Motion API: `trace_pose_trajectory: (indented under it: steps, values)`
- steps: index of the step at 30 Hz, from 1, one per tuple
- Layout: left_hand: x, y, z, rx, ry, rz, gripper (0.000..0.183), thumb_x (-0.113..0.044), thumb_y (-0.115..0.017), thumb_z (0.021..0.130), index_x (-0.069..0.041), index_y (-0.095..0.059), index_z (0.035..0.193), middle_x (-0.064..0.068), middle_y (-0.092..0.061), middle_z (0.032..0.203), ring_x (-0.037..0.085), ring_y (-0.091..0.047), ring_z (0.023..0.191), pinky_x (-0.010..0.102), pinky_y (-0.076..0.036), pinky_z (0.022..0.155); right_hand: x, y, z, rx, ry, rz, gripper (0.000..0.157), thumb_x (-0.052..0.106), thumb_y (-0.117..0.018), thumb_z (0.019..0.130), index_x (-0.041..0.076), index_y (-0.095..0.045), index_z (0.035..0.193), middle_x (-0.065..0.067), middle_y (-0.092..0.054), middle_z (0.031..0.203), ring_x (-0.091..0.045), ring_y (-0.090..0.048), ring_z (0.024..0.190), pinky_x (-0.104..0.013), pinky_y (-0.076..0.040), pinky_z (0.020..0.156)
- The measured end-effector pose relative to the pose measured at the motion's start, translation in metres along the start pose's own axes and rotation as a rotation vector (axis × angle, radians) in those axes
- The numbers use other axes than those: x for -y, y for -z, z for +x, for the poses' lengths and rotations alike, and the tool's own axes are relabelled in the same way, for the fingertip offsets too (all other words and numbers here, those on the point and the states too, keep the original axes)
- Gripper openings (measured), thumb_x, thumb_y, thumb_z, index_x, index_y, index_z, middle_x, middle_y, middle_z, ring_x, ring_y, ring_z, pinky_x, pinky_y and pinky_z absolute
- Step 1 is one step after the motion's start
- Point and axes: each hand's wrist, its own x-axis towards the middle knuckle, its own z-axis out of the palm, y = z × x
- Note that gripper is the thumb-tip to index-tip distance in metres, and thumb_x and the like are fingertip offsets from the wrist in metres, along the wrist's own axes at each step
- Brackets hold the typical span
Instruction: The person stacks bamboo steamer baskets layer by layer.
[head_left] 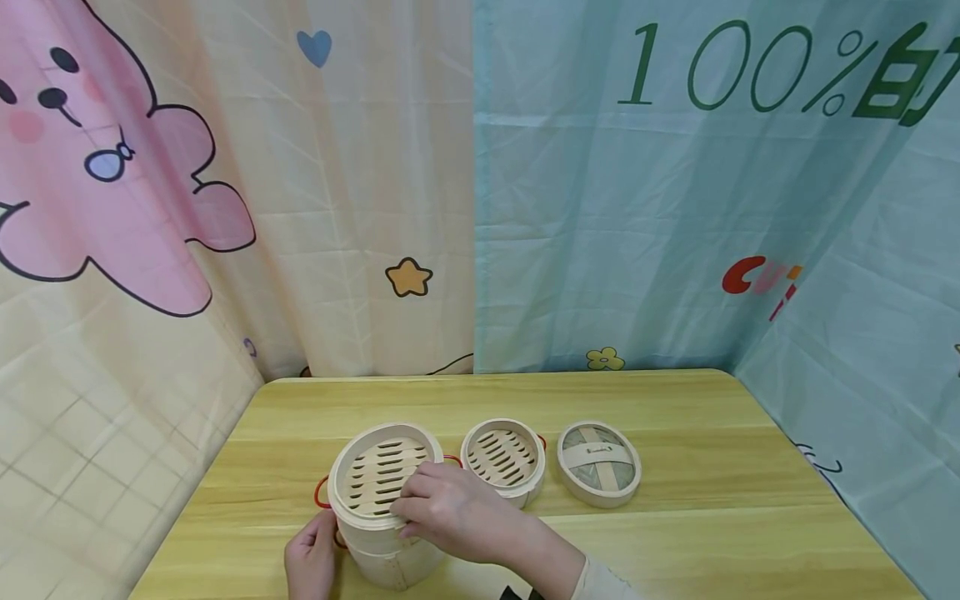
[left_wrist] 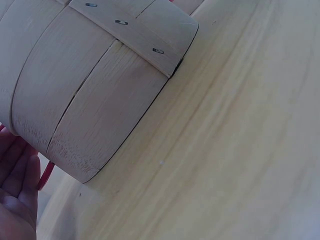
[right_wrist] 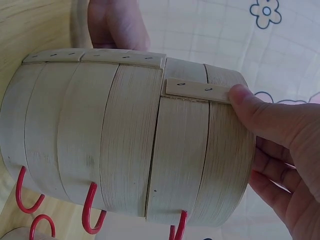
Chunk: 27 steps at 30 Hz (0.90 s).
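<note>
A tall stack of bamboo steamer baskets [head_left: 393, 571] stands at the front left of the table. The top basket [head_left: 369, 540] has a slatted floor, and red loop handles show on the stack's sides. With the thumb on the outer wall and the other fingers over the rim, my right hand [head_left: 461, 510] grips this top basket. The right wrist view shows the thumb by a stapled seam strip [right_wrist: 197, 91]. At the stack's left side, beside a red handle [head_left: 321, 493], my left hand [head_left: 310, 554] touches the wall with relaxed fingers; its fingertips are partly hidden.
To the right of the stack sits a smaller slatted steamer basket [head_left: 536, 482] with a red handle. Farther right lies a round woven steamer lid [head_left: 600, 452] with a pale strap. Printed curtains [head_left: 540, 250] hang behind and along the sides of the wooden table [head_left: 720, 500].
</note>
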Motion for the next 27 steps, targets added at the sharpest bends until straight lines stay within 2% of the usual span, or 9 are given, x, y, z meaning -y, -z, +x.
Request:
trace_pose_trajectory:
  steps: [7, 12, 27]
  values:
    - [-0.001, 0.0009, -0.0005, 0.002, -0.011, 0.021, 0.028, 0.0, -0.053, 0.088, -0.01, -0.072, 0.069, -0.019, -0.062, 0.068, -0.006, -0.055, 0.069, 0.008, -0.04, 0.065, -0.0003, -0.0004, 0.0, -0.016, 0.017, -0.006, 0.016, 0.032, -0.071, 0.078, 0.019, -0.065, 0.086, 0.011, -0.058, 0.084, -0.007, -0.052, 0.085, -0.019, -0.04, 0.084]
    - [0.0001, 0.0008, 0.0, 0.002, -0.023, 0.007, 0.03, 0.002, -0.053, 0.087, -0.009, -0.071, 0.066, -0.017, -0.062, 0.066, -0.005, -0.055, 0.067, 0.008, -0.04, 0.064, 0.0, 0.0, 0.0001, -0.019, 0.022, -0.005, 0.017, 0.032, -0.071, 0.077, 0.019, -0.065, 0.085, 0.011, -0.058, 0.084, -0.007, -0.052, 0.085, -0.019, -0.039, 0.086]
    - [0.0005, -0.0001, 0.0001, 0.005, 0.001, -0.026, 0.026, -0.001, -0.053, 0.089, -0.006, -0.072, 0.072, -0.017, -0.064, 0.069, -0.005, -0.057, 0.07, 0.009, -0.041, 0.066, -0.0002, -0.0003, -0.0015, -0.024, 0.01, 0.019, 0.015, 0.03, -0.07, 0.08, 0.018, -0.067, 0.087, 0.01, -0.058, 0.086, -0.007, -0.052, 0.088, -0.019, -0.037, 0.09]
